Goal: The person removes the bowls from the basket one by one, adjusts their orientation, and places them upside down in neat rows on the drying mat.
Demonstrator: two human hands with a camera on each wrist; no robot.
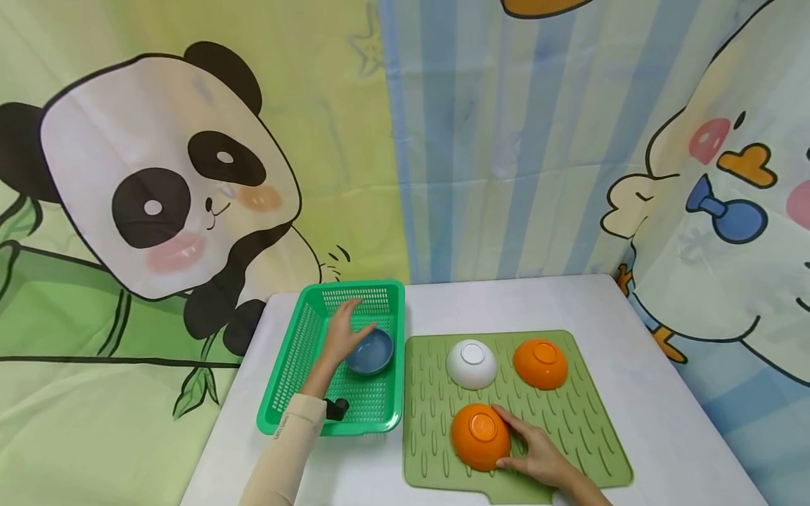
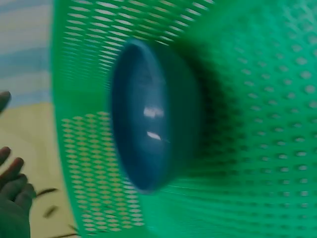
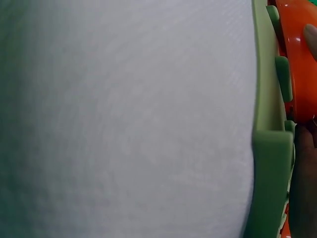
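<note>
A blue bowl (image 1: 370, 351) sits mouth up in the green basket (image 1: 268, 393). Over the basket, beside this bowl, my left hand (image 1: 342, 336) has its fingers and thumb spread with nothing between them. In the left wrist view the blue bowl (image 2: 143, 119) stands apart from the fingers (image 2: 14, 183). An upside-down orange bowl (image 1: 479, 437) is at the front of the green drying mat (image 1: 436, 460). My right hand (image 1: 538, 450) grips its right side, fingers toward the far side and thumb at the near side. The right wrist view catches only part of this orange bowl (image 3: 302, 64).
Farther back on the mat, a white bowl (image 1: 472, 364) and a second orange bowl (image 1: 541, 364) lie upside down. The basket stands left of the mat on a white table (image 1: 493, 306). Behind the table hangs a curtain (image 1: 468, 154) with cartoon prints.
</note>
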